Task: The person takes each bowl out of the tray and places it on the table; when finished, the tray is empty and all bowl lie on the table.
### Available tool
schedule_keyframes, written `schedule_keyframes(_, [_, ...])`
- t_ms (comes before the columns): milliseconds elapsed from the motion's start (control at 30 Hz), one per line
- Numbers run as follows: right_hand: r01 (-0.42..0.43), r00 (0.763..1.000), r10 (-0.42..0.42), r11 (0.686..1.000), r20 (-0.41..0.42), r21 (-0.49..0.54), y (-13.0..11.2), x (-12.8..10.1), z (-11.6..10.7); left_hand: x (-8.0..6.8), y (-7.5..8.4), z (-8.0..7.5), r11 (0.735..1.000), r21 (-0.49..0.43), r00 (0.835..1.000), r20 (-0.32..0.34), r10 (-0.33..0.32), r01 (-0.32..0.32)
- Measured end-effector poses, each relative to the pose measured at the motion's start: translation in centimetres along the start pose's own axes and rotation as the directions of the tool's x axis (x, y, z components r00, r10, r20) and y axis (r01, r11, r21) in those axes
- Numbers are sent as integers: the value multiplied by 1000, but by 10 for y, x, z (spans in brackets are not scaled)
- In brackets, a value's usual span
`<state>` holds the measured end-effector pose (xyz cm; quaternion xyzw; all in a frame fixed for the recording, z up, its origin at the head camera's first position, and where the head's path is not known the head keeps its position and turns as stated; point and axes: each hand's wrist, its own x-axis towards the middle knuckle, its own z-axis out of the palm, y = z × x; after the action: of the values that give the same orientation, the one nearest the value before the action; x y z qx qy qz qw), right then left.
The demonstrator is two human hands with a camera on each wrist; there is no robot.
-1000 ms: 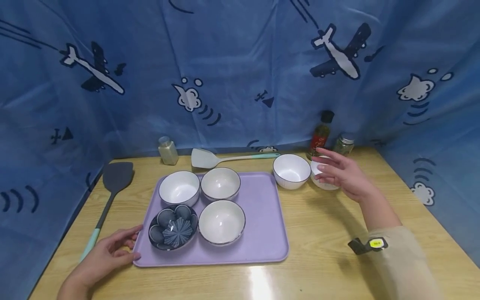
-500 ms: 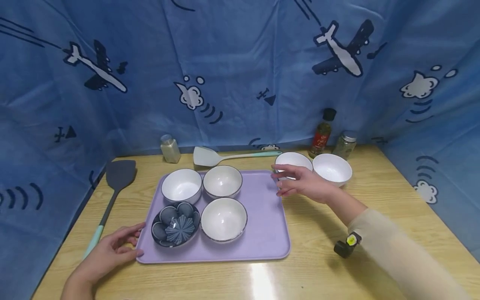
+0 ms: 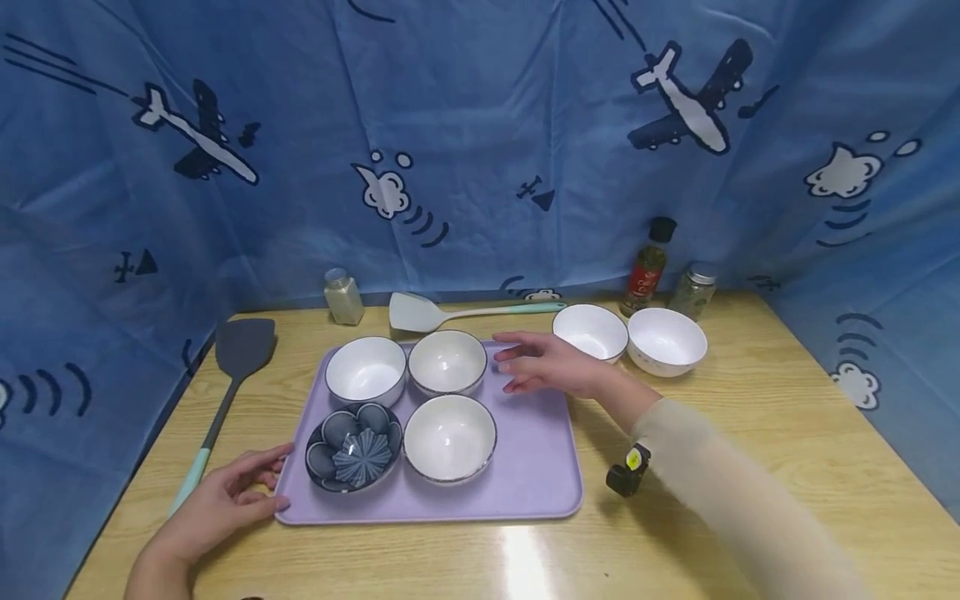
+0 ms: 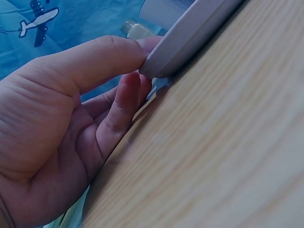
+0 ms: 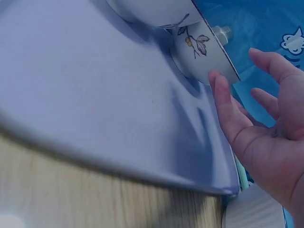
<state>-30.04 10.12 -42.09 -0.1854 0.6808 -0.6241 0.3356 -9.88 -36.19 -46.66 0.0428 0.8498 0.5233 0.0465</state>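
Note:
My left hand (image 3: 217, 504) pinches the left edge of a lilac tray (image 3: 532, 467), thumb on top and fingertips at its underside, as the left wrist view shows. Over the tray's back right part hovers my right hand (image 3: 555, 365), fingers spread and holding nothing. Its fingertips point at a cream bowl (image 3: 447, 360) with a dark rim, which bears a leaf pattern outside in the right wrist view. Also on the tray are a white bowl (image 3: 365, 371), a second cream bowl (image 3: 450, 437) in front and a dark blue petal-patterned bowl (image 3: 352, 450).
Right of the tray stand a dark-rimmed white bowl (image 3: 588, 327), partly behind my right hand, and another white bowl (image 3: 666, 340). Behind them are a sauce bottle (image 3: 645, 271) and a jar (image 3: 693, 292). A white spatula (image 3: 416, 313), a shaker (image 3: 343, 297) and a grey spatula (image 3: 243, 346) border the tray.
My right hand has moved left from the far right white bowl, past the dark-rimmed one, to above the tray beside the cream bowl. The left hand stays at the tray's edge.

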Motion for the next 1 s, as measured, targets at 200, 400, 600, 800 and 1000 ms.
schedule_keyframes(200, [5,1000,-5,1000,1,-10,2,20,10,0,3,-1,1000,11,1000,5,-5,5])
schedule_keyframes(400, [-12,1000,12,1000,-17,-19,3,33,18,0,2,-3,1000,20,1000,5,-16,16])
schedule_keyframes(600, [-50,998,52,994,-20,98,4,36,30,1,1,-2,1000,17,1000,9,-24,24])
schedule_keyframes(800, [-59,997,68,977,-37,206,9,33,40,-1,1,-1,999,8,999,9,-36,36])
schedule_keyframes(1000, [-35,994,57,970,-89,241,8,33,43,-1,1,-1,1000,6,1000,7,-24,24])
